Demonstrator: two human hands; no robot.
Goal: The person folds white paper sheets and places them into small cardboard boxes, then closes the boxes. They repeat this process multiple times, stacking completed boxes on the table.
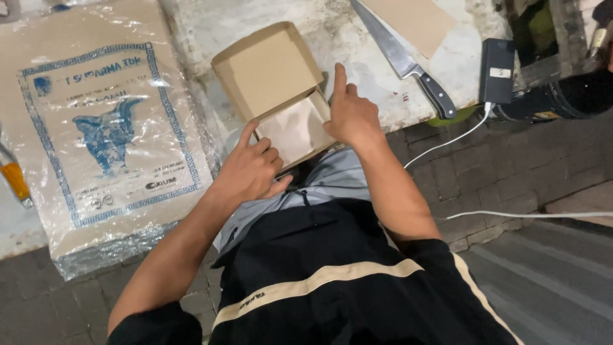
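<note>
A brown cardboard box (271, 70) with a raised lid lies on a worn white table (357, 32), partly over its near edge. My left hand (252, 169) presses the box's near left corner, index finger stretched along the side flap. My right hand (350, 115) rests on the right wall, index finger pointing up along that edge. The pale inside of the tray (297, 131) shows between my hands. Neither hand lifts the box.
A plastic-wrapped stack of brown paper (108, 140) with a blue print lies at left. A black-handled kitchen knife (405, 61) lies right of the box, beside a flat cardboard sheet (418, 22). A black charger block (497, 70) trails a white cable (447, 140) over brick paving.
</note>
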